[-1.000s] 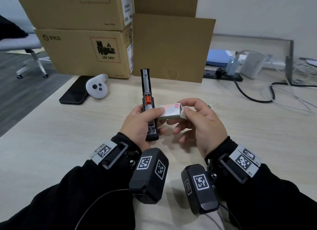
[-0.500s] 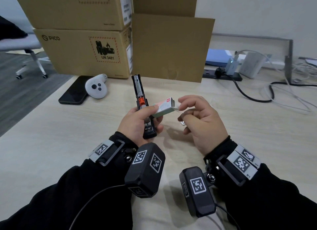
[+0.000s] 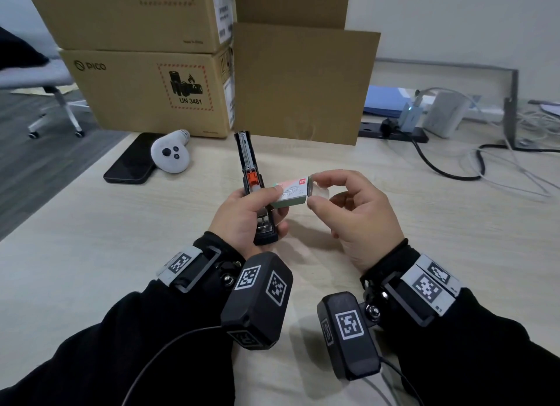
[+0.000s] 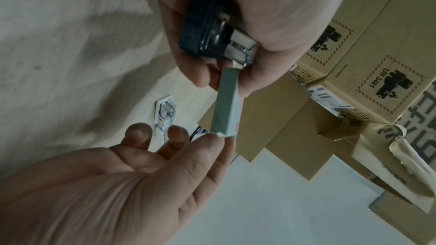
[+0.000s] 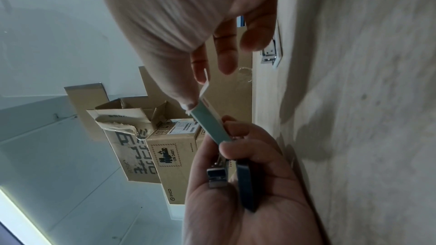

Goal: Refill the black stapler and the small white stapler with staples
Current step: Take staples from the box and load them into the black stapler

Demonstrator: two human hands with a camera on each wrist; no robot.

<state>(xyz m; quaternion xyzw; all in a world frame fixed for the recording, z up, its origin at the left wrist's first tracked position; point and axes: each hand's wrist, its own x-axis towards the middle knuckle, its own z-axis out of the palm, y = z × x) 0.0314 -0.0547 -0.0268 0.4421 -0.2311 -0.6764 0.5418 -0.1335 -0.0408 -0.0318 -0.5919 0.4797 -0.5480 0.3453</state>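
My left hand [image 3: 272,207] grips the black stapler [image 3: 247,160], which is swung open with its staple channel and orange pusher facing up. The same hand's thumb and a finger pinch the left end of a small green-and-pink staple box [image 3: 292,191] against it. My right hand [image 3: 315,193] pinches the box's right end between thumb and forefinger, with its other fingers loosely curled. The left wrist view has the stapler [image 4: 207,31] and the box [image 4: 227,100]. The small white stapler [image 4: 164,116] lies open on the table beyond the hands, also in the right wrist view [image 5: 273,51]. The head view hides it.
A black phone [image 3: 130,163] and a white controller [image 3: 171,154] lie at the table's far left. Stacked cardboard boxes [image 3: 145,93] and a cardboard sheet [image 3: 303,84] stand behind. A power strip [image 3: 394,132] and cables [image 3: 454,169] run along the back right.
The right hand moved off the box's body and now pinches only its right end. The left hand keeps the stapler and the box's left end, with the stapler tilted slightly left.
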